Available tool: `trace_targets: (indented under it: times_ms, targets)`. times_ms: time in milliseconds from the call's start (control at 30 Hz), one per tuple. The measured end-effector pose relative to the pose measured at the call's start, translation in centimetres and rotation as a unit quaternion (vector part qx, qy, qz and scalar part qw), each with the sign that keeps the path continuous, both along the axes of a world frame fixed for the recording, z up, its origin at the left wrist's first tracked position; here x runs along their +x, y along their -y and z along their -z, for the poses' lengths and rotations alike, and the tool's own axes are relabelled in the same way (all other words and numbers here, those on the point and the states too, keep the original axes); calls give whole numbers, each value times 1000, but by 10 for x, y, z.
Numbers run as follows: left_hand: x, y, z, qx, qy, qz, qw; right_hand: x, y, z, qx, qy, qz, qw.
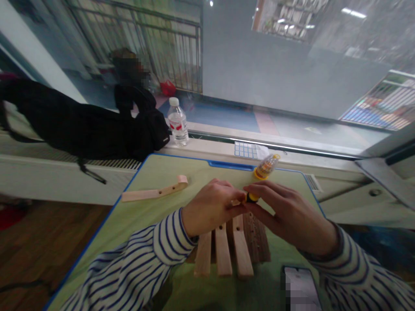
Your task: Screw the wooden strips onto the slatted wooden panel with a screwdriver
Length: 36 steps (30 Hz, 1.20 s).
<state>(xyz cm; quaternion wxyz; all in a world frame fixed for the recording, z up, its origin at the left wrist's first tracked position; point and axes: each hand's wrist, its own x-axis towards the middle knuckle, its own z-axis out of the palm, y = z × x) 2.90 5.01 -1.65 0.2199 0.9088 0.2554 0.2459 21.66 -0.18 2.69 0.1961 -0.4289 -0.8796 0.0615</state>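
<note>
My right hand [288,211] is closed around a small yellow-and-black handle [252,197], which looks like that of a short screwdriver. Its fingertips meet those of my left hand [215,205], which is pinched closed; what it holds is hidden by the fingers. Below both hands lie three pale wooden strips [223,255] side by side, their far ends partly covered by the hands. Under and beside them is a dark brown wooden board [259,242] with several small holes or studs. Another pale wooden piece [158,193], curved at one end and drilled, lies at the left.
The green table [129,242] has a blue edge. At its back edge is a clear bottle with yellow ends [266,167]. A phone [301,287] lies at front right. On the sill are a water bottle [178,123] and a black bag [97,129], before a window.
</note>
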Motion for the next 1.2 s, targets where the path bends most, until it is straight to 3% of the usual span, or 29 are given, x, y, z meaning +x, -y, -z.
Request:
trace_targets:
  times_ms: [333, 1033, 1200]
  targets:
    - [0, -1, -3, 3, -17, 13, 1000, 2, 3, -7, 7, 2, -28, 1000]
    - [-1, -1, -3, -6, -6, 55, 998, 3, 0, 4, -1, -12, 12, 1000]
    - [-2, -1, -3, -4, -10, 40, 999, 2, 1, 5, -3, -14, 19, 1000]
